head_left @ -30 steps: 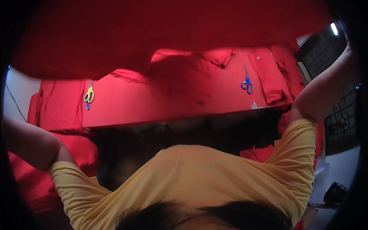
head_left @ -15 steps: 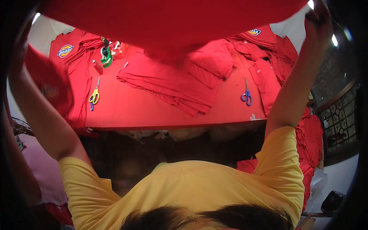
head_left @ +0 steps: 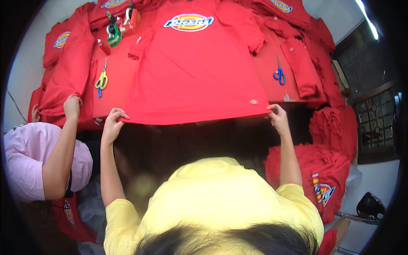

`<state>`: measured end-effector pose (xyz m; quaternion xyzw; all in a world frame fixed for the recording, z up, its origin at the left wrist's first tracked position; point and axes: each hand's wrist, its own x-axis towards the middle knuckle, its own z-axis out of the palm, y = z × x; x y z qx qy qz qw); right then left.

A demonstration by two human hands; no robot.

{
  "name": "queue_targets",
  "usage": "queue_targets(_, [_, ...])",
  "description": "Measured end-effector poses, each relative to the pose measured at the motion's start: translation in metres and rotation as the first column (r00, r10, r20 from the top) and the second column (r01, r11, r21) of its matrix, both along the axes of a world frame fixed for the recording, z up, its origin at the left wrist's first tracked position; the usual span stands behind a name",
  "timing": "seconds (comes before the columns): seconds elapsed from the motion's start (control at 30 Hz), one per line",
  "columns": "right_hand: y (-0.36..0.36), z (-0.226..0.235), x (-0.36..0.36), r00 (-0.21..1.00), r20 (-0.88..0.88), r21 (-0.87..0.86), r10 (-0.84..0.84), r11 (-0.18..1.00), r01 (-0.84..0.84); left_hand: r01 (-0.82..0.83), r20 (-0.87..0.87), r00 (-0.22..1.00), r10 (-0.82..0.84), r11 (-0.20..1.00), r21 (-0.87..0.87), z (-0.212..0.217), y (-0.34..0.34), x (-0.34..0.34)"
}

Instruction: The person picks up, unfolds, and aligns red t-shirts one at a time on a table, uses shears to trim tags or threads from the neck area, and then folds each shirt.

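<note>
A red T-shirt [head_left: 193, 72] is spread flat, print up, on the red-covered table [head_left: 117, 91]. Its near hem is pinched at the corners by the left hand [head_left: 113, 126] and right hand [head_left: 279, 118], fingers clamped on cloth. Yellow-handled scissors [head_left: 101, 80] and blue-handled scissors [head_left: 279, 74] lie beside it.

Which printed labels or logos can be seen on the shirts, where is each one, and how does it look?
Chest logo: on the spread red shirt, oval, blue, yellow, white.
Small hem tag: near the right hand, tiny, pale.
Logo: shirt at far left, oval, same colours.
Logo: shirt pile at lower right, partly folded.
</note>
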<state>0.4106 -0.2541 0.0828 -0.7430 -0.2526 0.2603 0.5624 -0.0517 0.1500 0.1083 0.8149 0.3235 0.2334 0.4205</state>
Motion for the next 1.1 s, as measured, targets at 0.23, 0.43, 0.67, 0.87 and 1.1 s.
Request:
queue_targets(0.23, [-0.03,-0.071,-0.028,0.99,0.139,-0.27,-0.036,0.96,0.073,0.085,-0.2,0.977,-0.08,0.996,0.019,-0.055,-0.023,-0.03])
queue_targets(0.43, [-0.038,-0.081,-0.042,0.907,0.415,-0.322,0.073,0.944,0.071,0.129,-0.316,0.943,-0.106,0.99,0.053,-0.072,-0.044,-0.045])
queue_targets(0.67, [-0.055,-0.073,-0.041,0.927,0.067,-0.714,0.369,0.666,-0.214,0.377,-0.669,0.535,-0.516,0.855,-0.357,-0.092,-0.067,-0.039])
queue_targets(0.87, [0.061,-0.002,0.032,0.918,0.375,-0.493,0.128,0.866,0.081,-0.084,-0.345,0.926,0.154,0.975,0.208,-0.03,0.024,0.048])
queue_targets(1.1, [0.252,0.006,0.114,0.68,0.733,-0.152,0.028,0.981,0.124,-0.164,0.02,0.985,0.174,0.957,-0.239,-0.054,0.18,0.134])
